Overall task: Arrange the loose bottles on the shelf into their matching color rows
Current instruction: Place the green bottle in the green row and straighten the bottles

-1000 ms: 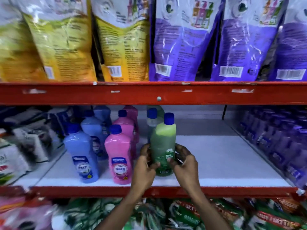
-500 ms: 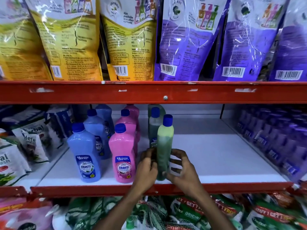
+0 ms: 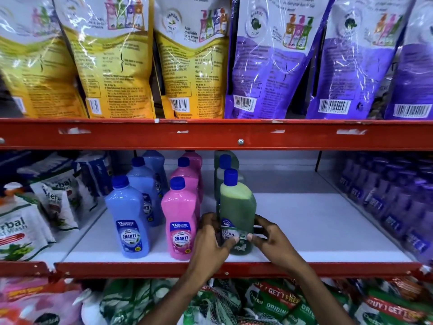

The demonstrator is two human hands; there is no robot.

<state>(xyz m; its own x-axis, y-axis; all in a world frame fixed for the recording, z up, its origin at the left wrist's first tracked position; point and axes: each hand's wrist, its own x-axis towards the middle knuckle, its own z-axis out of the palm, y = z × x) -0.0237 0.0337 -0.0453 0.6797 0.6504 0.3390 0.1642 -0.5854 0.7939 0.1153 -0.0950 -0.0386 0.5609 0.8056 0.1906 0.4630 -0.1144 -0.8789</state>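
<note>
A green bottle (image 3: 236, 207) with a blue cap stands upright at the front of the white shelf (image 3: 316, 226). My left hand (image 3: 210, 240) grips its lower left side and my right hand (image 3: 269, 240) its lower right, fingers over the label. Behind it stand two more green bottles (image 3: 222, 174) in a row. To the left run a pink row, front bottle (image 3: 180, 219), and a blue row, front bottle (image 3: 127, 216).
Purple bottles (image 3: 386, 202) fill the shelf's right side. White herbal-wash pouches (image 3: 21, 226) crowd the left. Yellow and purple refill pouches (image 3: 187, 66) stand on the red shelf above. Green packs (image 3: 269, 303) lie below. Bare white shelf lies between the green and purple rows.
The green bottle has been turned on the spot: face-on, then edge-on, now angled with its label partly showing. Both hands stayed on its lower part. The camera moved closer.
</note>
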